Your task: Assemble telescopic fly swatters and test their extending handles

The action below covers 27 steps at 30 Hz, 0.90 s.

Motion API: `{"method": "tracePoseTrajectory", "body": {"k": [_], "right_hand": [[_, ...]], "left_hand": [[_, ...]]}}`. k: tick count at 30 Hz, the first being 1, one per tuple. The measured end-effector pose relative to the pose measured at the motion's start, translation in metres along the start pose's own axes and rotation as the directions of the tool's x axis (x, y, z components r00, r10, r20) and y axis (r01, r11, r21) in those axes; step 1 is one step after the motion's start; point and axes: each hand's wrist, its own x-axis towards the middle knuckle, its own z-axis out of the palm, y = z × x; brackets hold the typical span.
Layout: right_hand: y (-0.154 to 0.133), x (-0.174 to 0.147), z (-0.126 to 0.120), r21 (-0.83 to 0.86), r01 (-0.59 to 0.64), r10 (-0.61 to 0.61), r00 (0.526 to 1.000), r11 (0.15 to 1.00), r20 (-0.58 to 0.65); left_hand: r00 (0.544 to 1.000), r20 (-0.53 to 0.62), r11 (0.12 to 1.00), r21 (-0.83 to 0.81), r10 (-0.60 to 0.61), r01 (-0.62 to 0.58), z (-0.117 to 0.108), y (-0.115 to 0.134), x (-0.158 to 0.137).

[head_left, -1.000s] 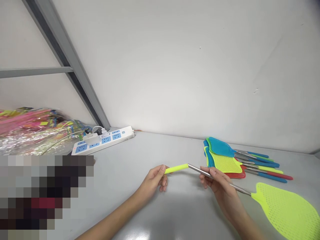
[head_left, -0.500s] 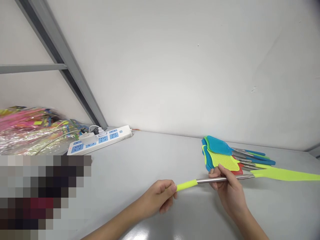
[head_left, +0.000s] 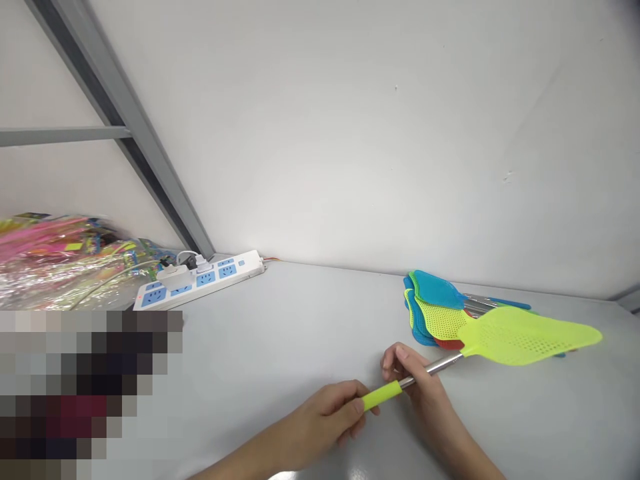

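Between my two hands is a yellow-green fly swatter (head_left: 530, 337) with a perforated head, a metal shaft and a matching grip. My left hand (head_left: 335, 417) is closed around the end of the grip. Around the metal shaft, just past the grip, the fingers of my right hand (head_left: 417, 383) are curled. The swatter's head points right and hides part of a pile of fly swatters (head_left: 437, 290) in blue, yellow-green, green and red, lying on the grey table (head_left: 280, 333).
A white power strip (head_left: 240, 263) with plugs in it lies at the back left. Beside it are clear plastic bags (head_left: 55, 260) with colourful contents. A grey metal post (head_left: 145, 147) rises there, and a white wall (head_left: 350, 133) stands behind the table.
Both hands have come lower and nearer with the swatter, the right one also moving left. The swatter now slants upward to the right, and its head has turned to show its flat face.
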Motion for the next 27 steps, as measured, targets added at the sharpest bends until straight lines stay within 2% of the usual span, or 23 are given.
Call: {"method": "tracePoseTrajectory", "body": {"k": [2,4,7,10,13,15,19,22,24,27], "right_hand": [[-0.004,0.000,0.001,0.054,-0.024,0.024,1.000,0.998,0.012],[-0.009,0.001,0.001,0.211,-0.059,0.057,0.998,0.976,0.016],[-0.016,0.006,-0.006,0.517,-0.058,0.088,0.996,0.854,-0.034],[-0.023,0.014,-0.019,0.641,0.019,0.078,0.989,0.767,-0.123],[-0.033,0.020,-0.027,0.669,0.062,0.041,0.990,0.740,-0.138],[-0.042,0.024,-0.024,0.667,0.074,-0.001,0.994,0.741,-0.109],[-0.064,0.029,0.005,0.558,0.068,-0.058,0.998,0.827,-0.036],[-0.074,0.032,0.033,0.496,0.031,-0.044,0.999,0.868,0.015],[-0.076,0.034,0.047,0.489,0.028,-0.048,0.998,0.872,0.029],[-0.076,0.038,0.058,0.512,-0.045,-0.018,0.993,0.858,0.116]], "left_hand": [[0.999,-0.041,0.999,0.039,-0.006,0.007,0.002,0.001,-0.001],[0.994,-0.108,0.997,0.071,0.004,0.004,0.005,0.002,-0.002],[0.986,-0.166,0.993,0.116,0.021,-0.002,0.008,0.003,-0.001],[0.985,-0.173,0.989,0.150,0.023,0.004,0.008,0.002,0.000],[0.988,-0.156,0.988,0.153,0.019,0.005,0.009,0.001,0.001],[0.988,-0.153,0.990,0.143,0.021,0.001,0.010,0.000,0.001],[0.971,-0.215,0.991,0.112,0.100,-0.078,0.018,-0.009,0.003],[0.947,-0.293,0.991,0.025,0.131,-0.129,0.024,-0.015,0.005],[0.932,-0.341,0.985,-0.070,0.126,-0.159,0.025,-0.017,0.004],[0.917,-0.387,0.976,-0.141,0.100,-0.166,0.023,-0.016,0.002]]}}
